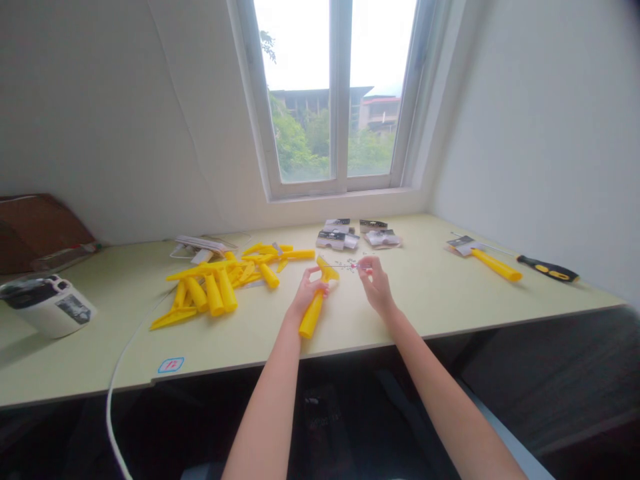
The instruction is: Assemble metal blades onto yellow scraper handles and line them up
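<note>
My left hand (307, 293) is closed around a yellow plastic scraper handle (313, 315), its wide head pointing away from me and its round grip toward the table edge. My right hand (376, 287) pinches a thin rod-like tool (343, 267) with a small red part. The rod lies level and reaches left to the scraper's head; whether its tip touches is too small to tell. Scattered behind the rod are tiny metal pieces (345, 261), probably screws. Left of my left hand is a heap of yellow scraper parts (220, 287), grips and flat pieces mixed.
Small packets with printed cards (337, 239) lie toward the window. On the right are a yellow-handled scraper (495, 265) and a black-and-yellow screwdriver (547, 269). A white mug (55, 310) stands far left. A white cable (117, 363) hangs over the table's front edge.
</note>
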`<action>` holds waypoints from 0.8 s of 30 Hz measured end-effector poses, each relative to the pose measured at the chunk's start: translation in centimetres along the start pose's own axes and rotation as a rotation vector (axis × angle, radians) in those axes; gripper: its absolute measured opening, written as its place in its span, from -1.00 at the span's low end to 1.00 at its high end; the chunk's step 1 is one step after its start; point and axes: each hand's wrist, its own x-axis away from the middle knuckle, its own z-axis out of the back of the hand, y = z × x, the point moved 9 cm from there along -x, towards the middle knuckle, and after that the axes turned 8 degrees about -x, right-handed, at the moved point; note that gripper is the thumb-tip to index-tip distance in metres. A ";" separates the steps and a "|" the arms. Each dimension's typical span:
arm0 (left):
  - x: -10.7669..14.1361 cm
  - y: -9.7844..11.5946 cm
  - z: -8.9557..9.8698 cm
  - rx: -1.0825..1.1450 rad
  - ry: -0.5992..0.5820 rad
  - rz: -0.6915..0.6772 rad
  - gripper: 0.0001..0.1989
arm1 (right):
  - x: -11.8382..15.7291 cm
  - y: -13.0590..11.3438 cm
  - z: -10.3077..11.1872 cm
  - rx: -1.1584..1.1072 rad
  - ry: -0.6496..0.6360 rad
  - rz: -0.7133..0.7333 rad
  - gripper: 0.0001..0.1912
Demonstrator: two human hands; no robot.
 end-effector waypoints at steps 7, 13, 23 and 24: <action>0.2 0.1 0.0 -0.008 0.002 0.002 -0.42 | 0.0 0.2 0.3 -0.110 0.018 -0.105 -0.83; 0.3 0.2 0.1 -0.006 0.034 0.026 -0.43 | 0.1 0.9 0.2 -0.083 0.002 -0.123 -0.80; 0.4 0.2 0.1 -0.024 0.043 0.040 -0.43 | 0.0 -0.3 0.9 0.000 0.055 -0.028 -0.80; 0.4 0.2 0.1 -0.027 0.044 0.040 -0.43 | 0.0 -0.3 1.0 0.000 0.070 -0.040 -0.81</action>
